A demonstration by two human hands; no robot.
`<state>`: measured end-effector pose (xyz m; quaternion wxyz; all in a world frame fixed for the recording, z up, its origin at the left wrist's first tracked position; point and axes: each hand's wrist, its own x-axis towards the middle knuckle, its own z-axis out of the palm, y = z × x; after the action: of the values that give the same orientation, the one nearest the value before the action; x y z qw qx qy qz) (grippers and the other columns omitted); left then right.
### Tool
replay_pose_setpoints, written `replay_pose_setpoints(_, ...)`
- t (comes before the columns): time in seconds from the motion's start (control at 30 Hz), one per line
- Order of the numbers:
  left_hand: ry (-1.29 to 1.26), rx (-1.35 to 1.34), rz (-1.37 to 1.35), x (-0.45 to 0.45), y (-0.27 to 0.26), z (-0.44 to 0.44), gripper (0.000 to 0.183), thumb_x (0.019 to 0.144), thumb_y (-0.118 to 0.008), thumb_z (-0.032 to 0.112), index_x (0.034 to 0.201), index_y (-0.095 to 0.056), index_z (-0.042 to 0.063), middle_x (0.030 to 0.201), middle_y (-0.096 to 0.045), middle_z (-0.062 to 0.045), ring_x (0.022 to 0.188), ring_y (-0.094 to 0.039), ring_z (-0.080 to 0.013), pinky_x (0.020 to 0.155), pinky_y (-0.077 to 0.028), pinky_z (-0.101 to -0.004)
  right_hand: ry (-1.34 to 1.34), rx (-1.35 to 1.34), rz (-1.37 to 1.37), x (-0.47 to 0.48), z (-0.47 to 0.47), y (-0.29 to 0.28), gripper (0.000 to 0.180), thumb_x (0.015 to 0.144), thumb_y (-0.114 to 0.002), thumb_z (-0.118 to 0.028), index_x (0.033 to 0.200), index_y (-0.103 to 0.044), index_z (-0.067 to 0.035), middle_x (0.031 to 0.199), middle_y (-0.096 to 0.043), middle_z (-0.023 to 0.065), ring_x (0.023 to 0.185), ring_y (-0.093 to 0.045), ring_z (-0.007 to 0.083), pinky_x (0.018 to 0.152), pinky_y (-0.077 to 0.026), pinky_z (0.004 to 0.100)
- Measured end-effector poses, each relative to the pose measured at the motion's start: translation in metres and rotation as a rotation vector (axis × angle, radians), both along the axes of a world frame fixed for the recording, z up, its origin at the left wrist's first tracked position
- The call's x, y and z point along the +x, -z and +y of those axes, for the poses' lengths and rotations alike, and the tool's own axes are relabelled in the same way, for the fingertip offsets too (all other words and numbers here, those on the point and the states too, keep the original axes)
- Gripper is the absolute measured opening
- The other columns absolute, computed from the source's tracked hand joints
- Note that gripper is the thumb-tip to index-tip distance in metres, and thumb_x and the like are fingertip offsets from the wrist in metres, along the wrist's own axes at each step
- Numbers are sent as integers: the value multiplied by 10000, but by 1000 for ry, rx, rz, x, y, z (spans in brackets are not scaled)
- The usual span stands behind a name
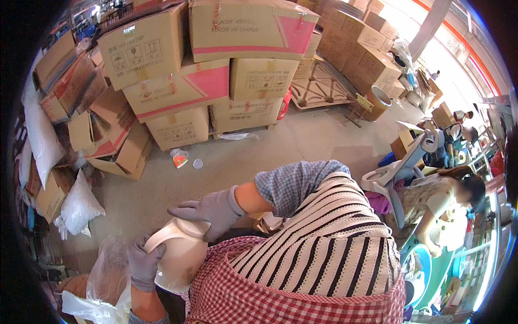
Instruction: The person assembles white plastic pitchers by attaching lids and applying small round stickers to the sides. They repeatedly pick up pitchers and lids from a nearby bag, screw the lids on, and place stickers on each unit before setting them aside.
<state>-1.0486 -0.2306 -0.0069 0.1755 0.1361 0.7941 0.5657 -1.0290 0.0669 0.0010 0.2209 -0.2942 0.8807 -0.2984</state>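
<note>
A cream-white jug (182,259) with a wide curved handle (162,236) leans close to the red-and-white checked apron (291,299). My left hand (145,263), in a grey glove, grips the handle side, its thumb over the edge. My right hand (214,210), gloved the same way, lies across the jug's round top (190,227), fingers stretched over it and thumb down one side. The jug's lower end is partly hidden by the apron.
Stacked cardboard cartons (210,89) stand ahead. Opened cartons (105,137) and a stuffed white sack (81,206) lie left. Clear plastic bags (109,267) are beside my left hand. At right, a co-worker (433,198) sits near a grey chair (400,170) and green table (437,279).
</note>
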Motion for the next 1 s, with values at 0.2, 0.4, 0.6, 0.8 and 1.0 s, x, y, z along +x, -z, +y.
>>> replay_pose_setpoints(0.2, -15, -41, 2, 19, -9, -3, 472, 704, -816, 211, 1066, -679, -59, 964, -717, -95, 833, -654, -151, 772, -520, -291, 105, 80, -49, -5, -11, -9, 984, 786, -692, -550, 1513, -295, -19, 1358, -513, 311, 1124, -606, 434, 976, -485, 446)
replay_pose_setpoints(0.4, -67, 95, 80, 41, 4, -25, 544, 707, -820, 264, 1086, -648, -87, 1052, -701, -131, 937, -645, -173, 845, -511, -319, 66, -118, 141, 17, -29, -13, 879, 822, -681, -551, 1460, -384, -23, 1356, -533, 248, 1143, -592, 424, 989, -481, 455)
replay_pose_setpoints(0.6, -158, 128, 117, 58, 6, -24, 577, 706, -828, 280, 1108, -630, -84, 1101, -688, -160, 1006, -637, -225, 890, -504, -356, -97, -224, 394, 12, -30, -5, 911, 774, -713, -507, 1465, -359, -31, 1405, -477, 247, 1229, -526, 428, 1011, -453, 489)
replay_pose_setpoints(0.8, -306, 34, 311, 100, -10, 3, 561, 710, -808, 222, 1155, -636, -75, 1077, -699, -172, 997, -660, -254, 900, -512, -360, -166, -235, 319, 9, -36, -3, 837, 759, -731, -480, 1400, -420, -41, 1325, -495, 228, 1204, -511, 432, 1016, -437, 476)
replay_pose_setpoints(1.0, -545, -262, 404, 154, -48, 40, 389, 679, -779, 69, 1029, -674, -65, 1142, -694, -174, 1022, -643, -195, 882, -505, -323, -220, -400, 275, -2, -46, -2, 919, 779, -716, -550, 1482, -361, -77, 1449, -407, 270, 1323, -423, 444, 1110, -343, 511)
